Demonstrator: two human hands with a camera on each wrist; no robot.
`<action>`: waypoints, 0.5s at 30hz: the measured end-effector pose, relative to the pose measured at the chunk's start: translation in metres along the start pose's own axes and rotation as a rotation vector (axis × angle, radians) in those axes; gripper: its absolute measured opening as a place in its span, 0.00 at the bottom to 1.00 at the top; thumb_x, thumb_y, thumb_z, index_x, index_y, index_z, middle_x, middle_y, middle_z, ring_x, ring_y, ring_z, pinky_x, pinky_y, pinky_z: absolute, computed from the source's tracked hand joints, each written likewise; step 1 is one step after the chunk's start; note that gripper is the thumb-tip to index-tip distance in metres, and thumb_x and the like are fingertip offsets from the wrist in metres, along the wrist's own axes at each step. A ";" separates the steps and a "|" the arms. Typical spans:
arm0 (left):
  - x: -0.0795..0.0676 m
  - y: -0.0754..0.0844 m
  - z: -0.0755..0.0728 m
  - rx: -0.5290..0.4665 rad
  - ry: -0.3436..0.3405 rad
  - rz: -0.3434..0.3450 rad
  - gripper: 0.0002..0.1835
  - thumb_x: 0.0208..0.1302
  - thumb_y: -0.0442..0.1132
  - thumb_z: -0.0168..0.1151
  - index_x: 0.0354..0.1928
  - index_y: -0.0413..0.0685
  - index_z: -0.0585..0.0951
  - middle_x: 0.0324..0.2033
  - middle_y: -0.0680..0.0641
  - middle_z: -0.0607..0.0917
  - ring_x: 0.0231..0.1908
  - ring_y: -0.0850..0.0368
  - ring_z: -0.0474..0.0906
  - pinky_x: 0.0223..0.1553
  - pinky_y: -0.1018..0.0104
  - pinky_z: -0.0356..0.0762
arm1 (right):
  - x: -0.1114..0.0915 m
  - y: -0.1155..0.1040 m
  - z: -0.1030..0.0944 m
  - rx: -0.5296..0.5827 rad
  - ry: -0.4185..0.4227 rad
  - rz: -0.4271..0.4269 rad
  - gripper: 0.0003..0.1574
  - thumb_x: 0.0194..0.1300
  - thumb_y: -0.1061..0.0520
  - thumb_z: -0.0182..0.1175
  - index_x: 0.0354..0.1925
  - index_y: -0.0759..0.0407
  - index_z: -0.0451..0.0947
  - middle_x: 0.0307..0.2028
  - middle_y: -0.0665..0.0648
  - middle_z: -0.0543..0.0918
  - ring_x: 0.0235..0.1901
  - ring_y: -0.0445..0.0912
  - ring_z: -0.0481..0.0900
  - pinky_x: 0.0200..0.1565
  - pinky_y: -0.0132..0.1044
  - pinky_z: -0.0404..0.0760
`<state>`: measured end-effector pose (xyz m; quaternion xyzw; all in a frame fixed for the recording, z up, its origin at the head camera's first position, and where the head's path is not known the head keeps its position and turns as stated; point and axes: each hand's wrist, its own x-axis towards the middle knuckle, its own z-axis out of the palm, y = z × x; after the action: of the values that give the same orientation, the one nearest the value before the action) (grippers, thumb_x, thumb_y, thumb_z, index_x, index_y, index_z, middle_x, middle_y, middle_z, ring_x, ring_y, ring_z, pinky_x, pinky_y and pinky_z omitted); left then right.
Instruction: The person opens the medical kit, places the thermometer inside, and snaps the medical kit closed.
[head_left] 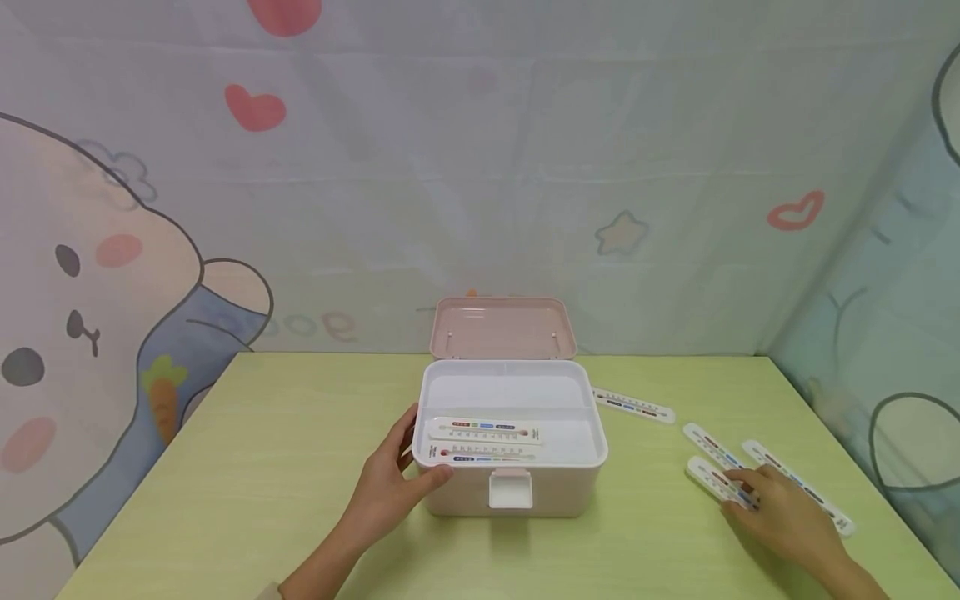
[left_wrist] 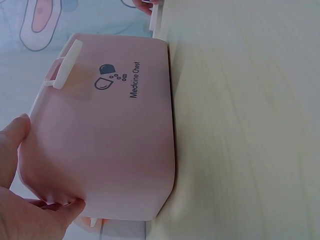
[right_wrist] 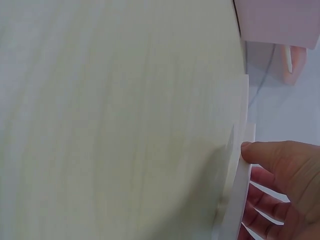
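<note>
The left hand (head_left: 386, 492) steadies the open medicine chest (head_left: 457, 496) at its near left corner, thumb over the front rim and fingers bent against the side wall. Well out to its right, the right hand (head_left: 791, 517) pinches a thermometer strip (head_left: 707, 475) between thumb and fingers, the gap narrow; whether the strip is off the table (head_left: 600, 554) cannot be told. A second strip (head_left: 708, 442) lies just beyond the right fingertips, a third (head_left: 808, 487) runs along that hand's outer side, and a fourth (head_left: 637, 406) lies farther off, between the hands and beside the chest. Between the hands, nearer the left, two more thermometers (head_left: 487, 442) lie in the white tray (head_left: 510, 382), with the pink lid (head_left: 502, 329) standing up behind. The step in hand appears to be picking up one strip; the next move seems to call for a firm pinch and a lift clear of its neighbours, the left hand keeping the chest steady.
</note>
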<state>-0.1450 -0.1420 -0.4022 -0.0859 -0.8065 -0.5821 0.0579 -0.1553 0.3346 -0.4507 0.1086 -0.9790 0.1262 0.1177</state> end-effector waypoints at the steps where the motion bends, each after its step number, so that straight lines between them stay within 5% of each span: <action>1: 0.000 0.000 0.000 0.000 0.000 0.000 0.47 0.49 0.39 0.71 0.69 0.48 0.56 0.62 0.46 0.68 0.62 0.54 0.65 0.62 0.60 0.68 | 0.001 0.000 -0.001 0.001 0.000 -0.008 0.21 0.48 0.52 0.69 0.41 0.60 0.81 0.30 0.55 0.77 0.26 0.44 0.75 0.22 0.35 0.72; 15: -0.001 0.000 0.000 -0.007 0.001 -0.002 0.47 0.49 0.39 0.71 0.69 0.49 0.56 0.62 0.46 0.69 0.62 0.54 0.65 0.62 0.60 0.67 | 0.017 -0.007 -0.015 -0.005 0.046 -0.045 0.22 0.46 0.54 0.70 0.42 0.59 0.81 0.30 0.54 0.76 0.24 0.40 0.68 0.20 0.31 0.66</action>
<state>-0.1443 -0.1420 -0.4020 -0.0850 -0.8044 -0.5851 0.0574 -0.1671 0.3287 -0.4310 0.1271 -0.9737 0.1235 0.1434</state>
